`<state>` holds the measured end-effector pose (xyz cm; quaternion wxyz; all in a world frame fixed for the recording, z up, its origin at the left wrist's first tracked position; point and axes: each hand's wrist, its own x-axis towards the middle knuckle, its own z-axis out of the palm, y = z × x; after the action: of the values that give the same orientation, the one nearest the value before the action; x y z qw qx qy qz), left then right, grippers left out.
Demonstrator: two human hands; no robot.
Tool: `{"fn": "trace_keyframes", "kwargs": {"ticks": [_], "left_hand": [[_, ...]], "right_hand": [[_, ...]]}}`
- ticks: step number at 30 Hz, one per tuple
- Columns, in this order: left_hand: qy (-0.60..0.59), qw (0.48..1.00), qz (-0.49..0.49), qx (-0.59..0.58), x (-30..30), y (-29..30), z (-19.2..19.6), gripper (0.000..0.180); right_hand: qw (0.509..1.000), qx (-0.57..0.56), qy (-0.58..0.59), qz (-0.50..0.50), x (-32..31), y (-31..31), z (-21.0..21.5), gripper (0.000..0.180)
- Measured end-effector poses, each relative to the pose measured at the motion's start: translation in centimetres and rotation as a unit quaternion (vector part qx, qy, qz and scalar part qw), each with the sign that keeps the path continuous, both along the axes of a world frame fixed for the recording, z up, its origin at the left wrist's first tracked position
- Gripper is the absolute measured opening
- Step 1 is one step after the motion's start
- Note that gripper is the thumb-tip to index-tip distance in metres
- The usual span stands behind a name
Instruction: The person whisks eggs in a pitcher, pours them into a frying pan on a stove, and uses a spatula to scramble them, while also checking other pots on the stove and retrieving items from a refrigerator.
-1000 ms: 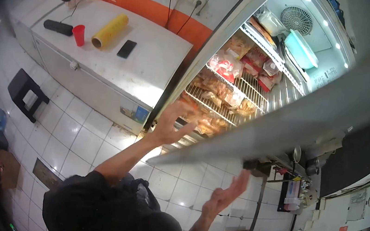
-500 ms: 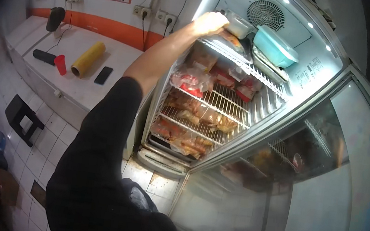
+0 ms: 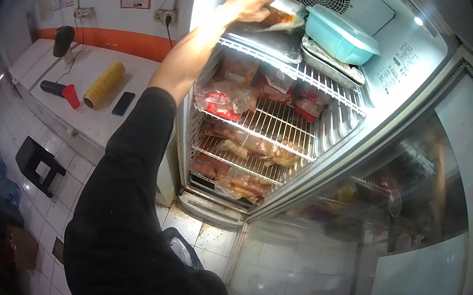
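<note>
My left hand (image 3: 248,4) reaches up to the top shelf of an open upright fridge. Its fingers are curled round the left edge of a clear plastic container (image 3: 280,17), which shows orange-brown food inside. Under it lies a dark, plastic-covered flat thing (image 3: 268,43). To its right, a light-blue lidded tub (image 3: 341,35) sits on a foil-like tray (image 3: 333,68). My right hand is out of view; only a sliver of skin shows at the lower edge.
Lower wire racks (image 3: 285,118) hold several bags of meat (image 3: 228,98). The glass door (image 3: 305,264) stands open at the right. On the white counter (image 3: 38,65) at the left are a yellow roll (image 3: 104,85), a red cup (image 3: 72,96) and a phone (image 3: 123,104). A black stool (image 3: 40,164) stands below.
My left hand has moved up and left relative to the tub, and the clear container has shifted, showing more of its food. The view has turned slightly.
</note>
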<state>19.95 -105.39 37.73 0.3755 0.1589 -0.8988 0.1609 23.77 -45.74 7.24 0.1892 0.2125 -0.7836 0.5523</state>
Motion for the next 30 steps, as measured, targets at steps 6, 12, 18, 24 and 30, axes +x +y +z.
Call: {"fn": "trace_keyframes", "kwargs": {"ticks": [6,12,18,24,30], "left_hand": [[0.144,0.984,-0.061,-0.088,3.2,2.1,0.6,0.024],[0.142,0.969,-0.143,-0.143,6.0,5.2,2.6,0.02],[0.213,0.952,-0.148,-0.165,12.8,7.5,-2.9,0.02],[0.422,0.884,-0.182,0.085,26.2,14.0,-13.4,0.03],[0.534,0.698,-0.053,0.475,38.0,20.0,-25.2,0.047]], "right_hand": [[1.0,-0.002,-0.007,-0.007,0.3,0.2,-0.1,0.039],[1.0,-0.001,-0.011,-0.019,1.7,0.3,-0.4,0.036],[0.999,-0.014,-0.011,-0.044,3.4,-1.0,-0.7,0.034],[0.983,-0.11,0.085,-0.119,4.7,-5.0,2.2,0.032],[0.919,-0.018,0.376,0.12,0.6,-28.9,24.3,0.043]]}}
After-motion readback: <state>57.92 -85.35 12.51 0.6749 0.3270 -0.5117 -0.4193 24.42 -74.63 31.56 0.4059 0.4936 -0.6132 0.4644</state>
